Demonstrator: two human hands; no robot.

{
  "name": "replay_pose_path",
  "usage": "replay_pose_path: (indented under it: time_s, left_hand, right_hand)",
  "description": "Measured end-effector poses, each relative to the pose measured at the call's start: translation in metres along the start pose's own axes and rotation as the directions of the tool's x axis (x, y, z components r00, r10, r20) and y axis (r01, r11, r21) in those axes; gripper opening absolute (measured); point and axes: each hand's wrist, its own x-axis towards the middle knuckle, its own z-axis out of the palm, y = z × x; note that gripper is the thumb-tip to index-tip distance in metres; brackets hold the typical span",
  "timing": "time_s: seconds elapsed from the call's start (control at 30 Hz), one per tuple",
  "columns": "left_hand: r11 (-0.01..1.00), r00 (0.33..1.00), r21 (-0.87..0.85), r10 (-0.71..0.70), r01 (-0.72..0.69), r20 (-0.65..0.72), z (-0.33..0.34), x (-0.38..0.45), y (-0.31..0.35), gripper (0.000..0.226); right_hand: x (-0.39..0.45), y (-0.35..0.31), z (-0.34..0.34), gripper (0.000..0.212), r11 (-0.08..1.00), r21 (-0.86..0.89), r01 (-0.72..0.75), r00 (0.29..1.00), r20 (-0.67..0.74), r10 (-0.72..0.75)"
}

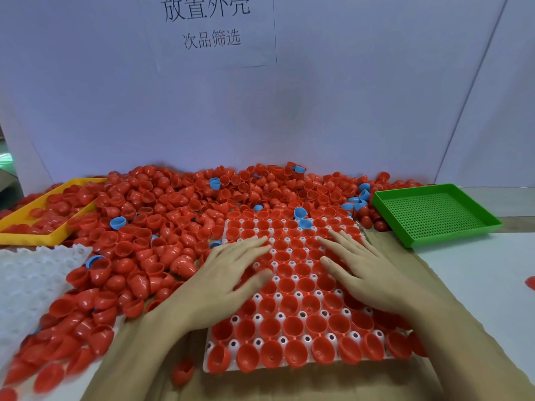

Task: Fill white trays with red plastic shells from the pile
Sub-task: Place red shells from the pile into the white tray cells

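Both hands lie flat, palms down and fingers straight, on the white moulded plastic tray (209,350) in the middle of the worktop (477,273), gripping nothing. The left hand (228,280) comes in from the lower left with its fingers spread over the tray's left half; the right hand (362,273) comes in from the lower right and covers the right half, fingertips pointing to the far side. The tray's pockets are nearly all filled with red plastic half-shells (289,305), open side up; their number cannot be counted under the hands. The big pile of loose red shells (162,215) spreads behind and to the left of the tray, touching its far and left edges, with about a dozen blue plastic shells (118,222) scattered in it. One second white tray (31,279), unfilled, lies at the left edge. One yellow plastic bin (17,224) holding red shells sits at the far left, and one green perforated plastic tray (434,214) at the far right. Brown cardboard (385,244) lies under the filled tray. A white board with printed Chinese characters (207,21) stands behind.
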Motion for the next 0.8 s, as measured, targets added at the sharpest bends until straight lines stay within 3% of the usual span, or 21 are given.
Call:
replay_pose_path:
  time_s: [0.13, 0.27, 0.6, 0.8]
  left_hand:
    - [0.994, 0.994, -0.086, -0.072, 0.065, -0.082, 0.003, 0.017, -0.002, 0.074]
    - [0.997, 0.997, 0.053, -0.053, 0.05, 0.052, 0.011, 0.038, 0.002, 0.082]
    - [0.98, 0.993, 0.197, -0.05, 0.029, 0.102, 0.015, 0.077, 0.01, 0.079]
    - [0.993, 0.992, 0.09, -0.087, 0.079, 0.086, 0.006, 0.064, 0.016, 0.078]
  right_hand:
    - [-0.008, -0.013, -0.013, 0.069, 0.984, 0.178, 0.002, 0.998, -0.057, 0.008]
    - [-0.017, -0.021, -0.025, 0.052, 0.972, 0.235, -0.011, 0.994, -0.103, 0.036]
    - [-0.018, -0.02, -0.022, 0.072, 0.944, 0.329, -0.019, 0.991, -0.121, 0.062]
    - [-0.022, -0.025, -0.028, 0.058, 0.947, 0.322, -0.009, 0.99, -0.133, 0.055]
